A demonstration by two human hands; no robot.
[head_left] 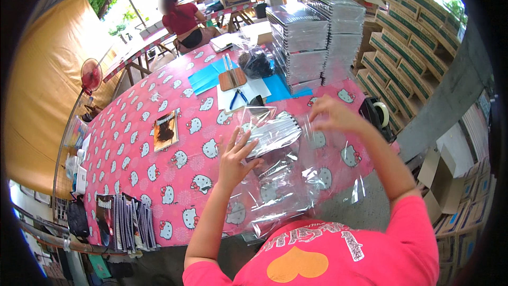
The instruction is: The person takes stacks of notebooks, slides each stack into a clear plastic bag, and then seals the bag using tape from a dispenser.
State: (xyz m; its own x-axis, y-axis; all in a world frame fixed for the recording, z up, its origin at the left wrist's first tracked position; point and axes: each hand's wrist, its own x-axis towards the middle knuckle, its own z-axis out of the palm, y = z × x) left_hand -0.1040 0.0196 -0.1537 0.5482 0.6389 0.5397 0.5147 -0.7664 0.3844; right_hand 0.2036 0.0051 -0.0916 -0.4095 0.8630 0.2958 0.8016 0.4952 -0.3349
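My left hand (236, 159) presses its fingers against a spiral notebook (275, 132) that lies wrapped in a clear plastic bag (288, 175) on the pink patterned tablecloth (159, 169). My right hand (330, 114) is raised just right of the notebook, fingers pinching the upper edge of the clear plastic. More crumpled clear plastic spreads toward the near table edge in front of me.
Tall stacks of wrapped notebooks (312, 37) stand at the far right. A lone notebook (165, 130) lies mid-table, a row of notebooks (127, 222) near left. Pliers (238, 97), blue sheets (209, 77), tape dispenser (378, 114), cardboard boxes (407, 47). People sit at far tables (182, 18).
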